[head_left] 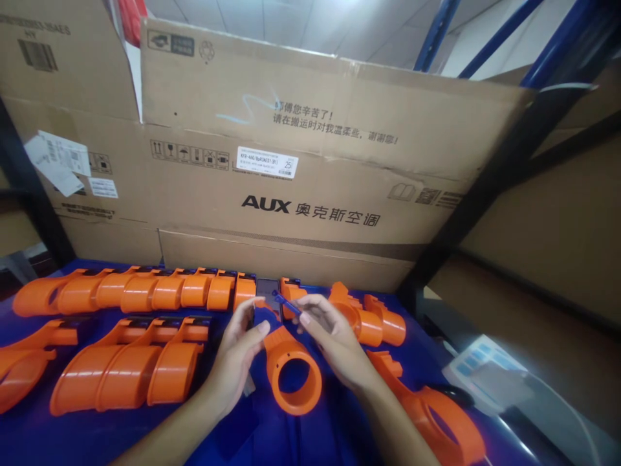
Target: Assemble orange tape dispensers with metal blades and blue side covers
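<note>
My left hand (240, 346) is closed on the upper end of an orange plastic part with a round ring (284, 349), which hangs toward me between my two hands. Its far end is partly covered by my fingers. Between the thumb and fingers of my right hand (332, 333) is a slim dark blue stick-like piece (288, 303), its tip pointing left over the orange part's far end. Whether the tip touches the part, I cannot tell. Behind my hands lies a dark flat rectangular object (268, 289).
A row of orange ring parts (138, 292) runs along the back left, with several larger ones (129, 375) in front. More orange parts (369, 325) lie right, one large (451, 424) nearby. The blue surface (194, 440) ends at a cardboard wall (204, 194). Dark posts (466, 207) frame it.
</note>
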A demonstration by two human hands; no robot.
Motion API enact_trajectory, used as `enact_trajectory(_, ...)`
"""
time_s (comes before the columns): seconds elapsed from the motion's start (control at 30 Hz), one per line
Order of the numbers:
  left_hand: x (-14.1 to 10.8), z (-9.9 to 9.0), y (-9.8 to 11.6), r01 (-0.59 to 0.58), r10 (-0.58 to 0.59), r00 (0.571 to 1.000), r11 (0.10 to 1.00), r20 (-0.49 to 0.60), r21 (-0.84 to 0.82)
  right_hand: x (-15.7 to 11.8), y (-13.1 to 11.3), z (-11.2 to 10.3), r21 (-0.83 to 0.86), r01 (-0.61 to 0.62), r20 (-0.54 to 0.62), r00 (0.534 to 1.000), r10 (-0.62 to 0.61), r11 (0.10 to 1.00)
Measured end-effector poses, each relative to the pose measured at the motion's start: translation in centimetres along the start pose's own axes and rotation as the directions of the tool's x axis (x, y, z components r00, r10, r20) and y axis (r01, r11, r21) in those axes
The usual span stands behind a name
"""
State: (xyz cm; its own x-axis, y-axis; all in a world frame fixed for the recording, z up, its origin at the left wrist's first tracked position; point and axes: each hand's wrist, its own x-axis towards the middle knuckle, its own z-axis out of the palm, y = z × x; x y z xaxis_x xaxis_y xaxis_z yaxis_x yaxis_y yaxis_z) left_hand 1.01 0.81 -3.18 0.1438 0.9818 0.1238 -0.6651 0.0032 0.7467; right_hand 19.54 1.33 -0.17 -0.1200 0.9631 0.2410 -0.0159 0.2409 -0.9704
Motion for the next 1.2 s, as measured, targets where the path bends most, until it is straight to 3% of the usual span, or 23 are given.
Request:
enact_trajectory(0.17,0.2,-0.2,-0.1,-0.032,0.033,0.999,0.999,-0.04,0.03,-0.2,-0.4,-0.7,0.007,0.12,0.029,0.992,-0.12,0.993)
enact_trajectory(0.63,0.1,0.3,0.3,-0.046,0.047,0.995,0.999,-0.088,0.007,-0.2,-0.6,-0.8,-0.052,0.121,0.078,0.99,-0.116,0.991)
enact_trajectory(0.97,0.1,-0.4,0.0,-0.043,0.045,0.995,0.999,-0.089,0.022,-0.5,-1.1,-0.8,-0.15,0.081,0.211,0.976,-0.048,0.985)
enact_trajectory(1.2,-0.1,-0.5,-0.1,-0.09,0.091,0.989,0.996,-0.113,0.021,-1.6,-1.7,0.0,-0.166,0.013,0.346,0.937,0.045,0.986)
